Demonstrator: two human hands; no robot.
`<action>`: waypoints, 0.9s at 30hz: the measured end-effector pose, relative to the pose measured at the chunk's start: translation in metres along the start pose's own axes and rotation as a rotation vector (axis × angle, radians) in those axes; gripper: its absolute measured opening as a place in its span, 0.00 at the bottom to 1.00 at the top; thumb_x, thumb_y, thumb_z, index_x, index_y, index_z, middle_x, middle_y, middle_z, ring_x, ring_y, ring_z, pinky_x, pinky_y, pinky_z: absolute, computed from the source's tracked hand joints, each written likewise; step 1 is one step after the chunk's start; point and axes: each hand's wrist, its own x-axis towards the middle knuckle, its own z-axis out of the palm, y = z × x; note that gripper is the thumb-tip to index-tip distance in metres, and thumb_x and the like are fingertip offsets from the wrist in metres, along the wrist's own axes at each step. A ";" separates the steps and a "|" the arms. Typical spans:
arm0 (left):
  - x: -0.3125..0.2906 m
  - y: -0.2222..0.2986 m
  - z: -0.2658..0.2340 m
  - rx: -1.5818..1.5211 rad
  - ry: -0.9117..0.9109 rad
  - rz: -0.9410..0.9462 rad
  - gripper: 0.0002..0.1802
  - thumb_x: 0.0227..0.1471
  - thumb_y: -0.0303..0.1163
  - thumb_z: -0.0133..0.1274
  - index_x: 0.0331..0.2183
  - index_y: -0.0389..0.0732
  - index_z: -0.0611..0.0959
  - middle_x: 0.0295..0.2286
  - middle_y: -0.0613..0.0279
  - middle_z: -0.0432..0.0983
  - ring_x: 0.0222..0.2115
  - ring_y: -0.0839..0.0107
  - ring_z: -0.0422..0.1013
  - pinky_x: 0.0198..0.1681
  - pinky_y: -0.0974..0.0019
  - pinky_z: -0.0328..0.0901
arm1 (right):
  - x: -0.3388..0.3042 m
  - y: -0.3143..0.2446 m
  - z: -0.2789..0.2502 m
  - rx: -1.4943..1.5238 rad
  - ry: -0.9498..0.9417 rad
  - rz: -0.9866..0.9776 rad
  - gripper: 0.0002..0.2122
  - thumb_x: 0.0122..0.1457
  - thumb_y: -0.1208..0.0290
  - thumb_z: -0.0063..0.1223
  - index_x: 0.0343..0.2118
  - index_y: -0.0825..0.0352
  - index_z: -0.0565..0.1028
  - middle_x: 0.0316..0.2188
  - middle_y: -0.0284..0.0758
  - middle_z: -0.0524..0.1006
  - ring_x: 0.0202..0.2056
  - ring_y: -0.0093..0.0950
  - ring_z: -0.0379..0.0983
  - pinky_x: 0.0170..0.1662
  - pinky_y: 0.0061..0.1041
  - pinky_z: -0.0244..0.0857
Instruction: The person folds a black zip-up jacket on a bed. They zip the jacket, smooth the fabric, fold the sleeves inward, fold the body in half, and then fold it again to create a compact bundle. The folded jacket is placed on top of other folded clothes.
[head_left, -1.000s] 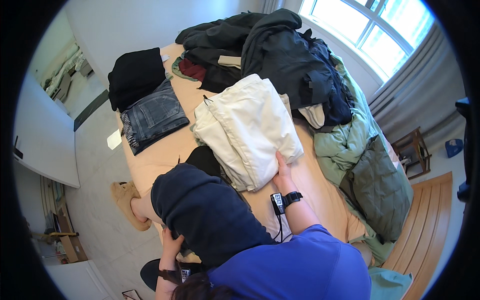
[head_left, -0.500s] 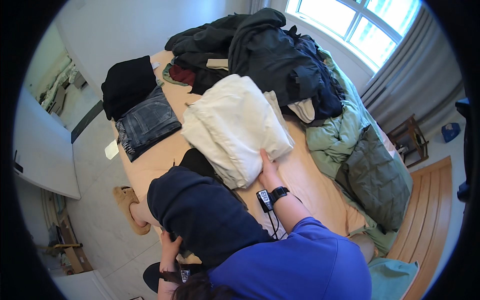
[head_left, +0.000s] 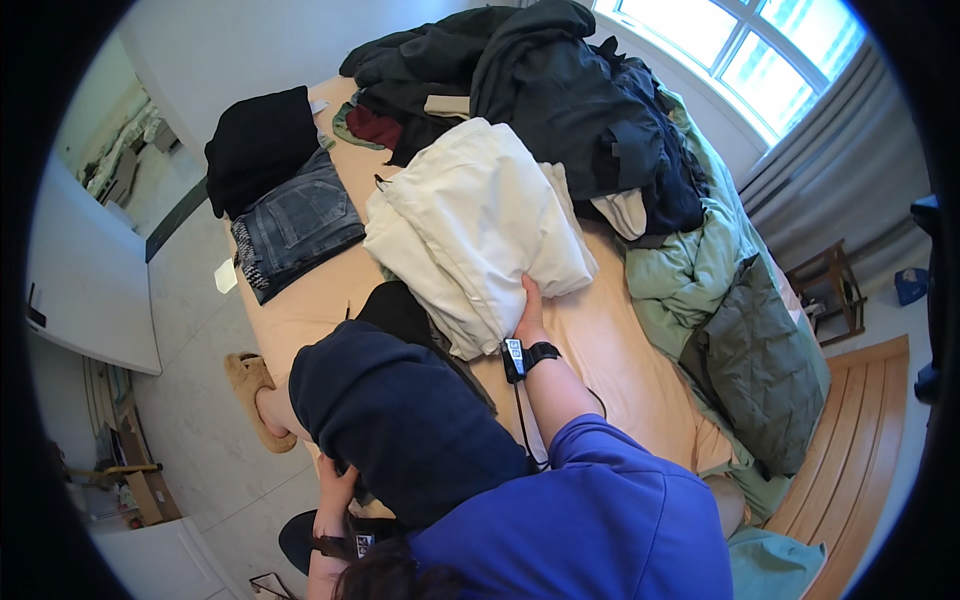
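A folded white garment (head_left: 470, 230) lies on the peach-coloured bed sheet (head_left: 620, 370) in front of me. My right hand (head_left: 530, 312) grips its near right edge, thumb on top and the other fingers hidden beneath the cloth. Low on the left, my left hand (head_left: 336, 488) rests beside my bent, dark-clad leg (head_left: 390, 420); its fingers are partly hidden, and whether they hold anything does not show. A black piece of cloth (head_left: 395, 312) lies between my knee and the white garment.
Folded jeans (head_left: 305, 225) and a black folded garment (head_left: 262, 145) lie at the bed's left edge. Behind the white garment rises a heap of dark clothes (head_left: 570, 100). A green quilt (head_left: 668, 265) and an olive padded garment (head_left: 755, 365) cover the right side.
The view has shifted a little, so the bed and clothes sit higher in it. My right hand keeps its hold on the white garment's edge; my left hand stays beside my leg.
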 end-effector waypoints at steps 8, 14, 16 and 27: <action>0.002 0.014 -0.005 0.027 -0.008 -0.021 0.24 0.42 0.35 0.62 0.41 0.37 0.74 0.40 0.52 0.67 0.42 0.58 0.65 0.47 0.61 0.61 | -0.018 -0.016 0.035 0.014 0.005 -0.143 0.27 0.47 0.55 0.54 0.49 0.68 0.71 0.46 0.43 0.76 0.47 0.42 0.71 0.55 0.38 0.64; 0.008 -0.004 -0.004 -0.021 0.004 0.041 0.18 0.42 0.33 0.61 0.35 0.36 0.74 0.36 0.52 0.68 0.38 0.59 0.66 0.45 0.61 0.62 | -0.066 -0.065 0.092 -0.015 -0.014 -0.286 0.24 0.49 0.60 0.49 0.45 0.73 0.72 0.44 0.45 0.76 0.46 0.42 0.72 0.54 0.36 0.64; 0.010 -0.018 -0.001 -0.017 0.023 0.101 0.17 0.43 0.32 0.60 0.35 0.37 0.75 0.35 0.52 0.69 0.38 0.59 0.67 0.45 0.61 0.62 | -0.092 -0.091 0.123 0.021 -0.051 -0.288 0.23 0.49 0.62 0.48 0.45 0.73 0.73 0.44 0.45 0.76 0.46 0.42 0.73 0.55 0.39 0.64; 0.036 -0.031 -0.013 -0.337 -0.187 -0.153 0.13 0.50 0.31 0.57 0.37 0.37 0.73 0.32 0.64 0.71 0.34 0.75 0.67 0.39 0.71 0.63 | -0.306 -0.287 0.202 -0.131 -0.430 -1.013 0.23 0.60 0.53 0.41 0.54 0.61 0.68 0.51 0.37 0.72 0.51 0.40 0.69 0.52 0.50 0.64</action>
